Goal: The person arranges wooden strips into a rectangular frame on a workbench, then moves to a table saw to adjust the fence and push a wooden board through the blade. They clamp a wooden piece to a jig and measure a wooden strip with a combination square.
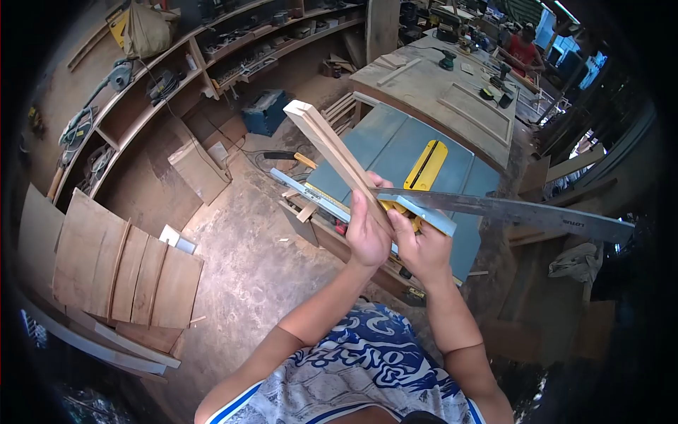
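Observation:
A long pale wooden strip [332, 148] slants up and to the left, with my left hand [369, 230] wrapped round its lower part. My right hand [422, 244] grips the yellow and blue handle of a combination square [427, 214], close beside my left hand. The square's long metal blade [522, 210] points out to the right and its near end meets the wood. Under both hands lies the blue-grey top of a table saw [381, 148] with a yellow insert [426, 165].
Behind the saw stands a large wooden workbench [424, 88] with power tools. A person in red [522, 53] is at its far end. Shelves [191, 78] with tools curve along the left, near a blue box [264, 112]. Wooden panels [127, 265] lean at lower left.

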`<state>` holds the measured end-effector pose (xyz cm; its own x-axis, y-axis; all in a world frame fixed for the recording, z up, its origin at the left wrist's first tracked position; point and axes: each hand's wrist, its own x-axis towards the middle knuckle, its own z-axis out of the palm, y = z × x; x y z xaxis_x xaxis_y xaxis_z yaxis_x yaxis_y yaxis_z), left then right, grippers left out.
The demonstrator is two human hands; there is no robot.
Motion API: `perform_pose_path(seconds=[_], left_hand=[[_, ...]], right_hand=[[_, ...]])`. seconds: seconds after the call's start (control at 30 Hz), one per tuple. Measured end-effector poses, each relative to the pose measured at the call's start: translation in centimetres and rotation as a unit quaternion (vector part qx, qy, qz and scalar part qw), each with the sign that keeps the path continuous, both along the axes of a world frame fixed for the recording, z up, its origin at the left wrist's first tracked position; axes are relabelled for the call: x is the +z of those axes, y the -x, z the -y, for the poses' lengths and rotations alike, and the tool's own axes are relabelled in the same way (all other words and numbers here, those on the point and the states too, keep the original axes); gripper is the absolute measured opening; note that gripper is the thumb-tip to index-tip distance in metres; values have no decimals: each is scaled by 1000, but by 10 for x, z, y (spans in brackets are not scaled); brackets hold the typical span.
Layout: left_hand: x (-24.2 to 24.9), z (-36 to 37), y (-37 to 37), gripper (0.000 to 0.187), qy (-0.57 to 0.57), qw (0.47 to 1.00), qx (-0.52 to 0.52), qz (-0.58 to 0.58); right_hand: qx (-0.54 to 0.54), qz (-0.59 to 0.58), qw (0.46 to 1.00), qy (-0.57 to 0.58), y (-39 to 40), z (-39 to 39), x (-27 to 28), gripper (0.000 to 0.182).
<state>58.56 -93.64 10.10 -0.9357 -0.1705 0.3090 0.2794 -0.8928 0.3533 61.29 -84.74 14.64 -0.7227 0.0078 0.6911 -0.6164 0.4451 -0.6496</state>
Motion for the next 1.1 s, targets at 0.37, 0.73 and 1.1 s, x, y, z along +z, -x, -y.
perform_pose_path(seconds=[0.37,0.73,1.1], left_hand=[[12,34,1,50,61,990,-127,0],[20,39,-8,47,61,991,-120,25],[6,40,-5,47,75,987,-145,3]], right_hand=[[9,175,978,112,9,14,-1,23],[20,183,971,151,-4,28,6,21],[-5,159,972,172,-5,34,-9,16]])
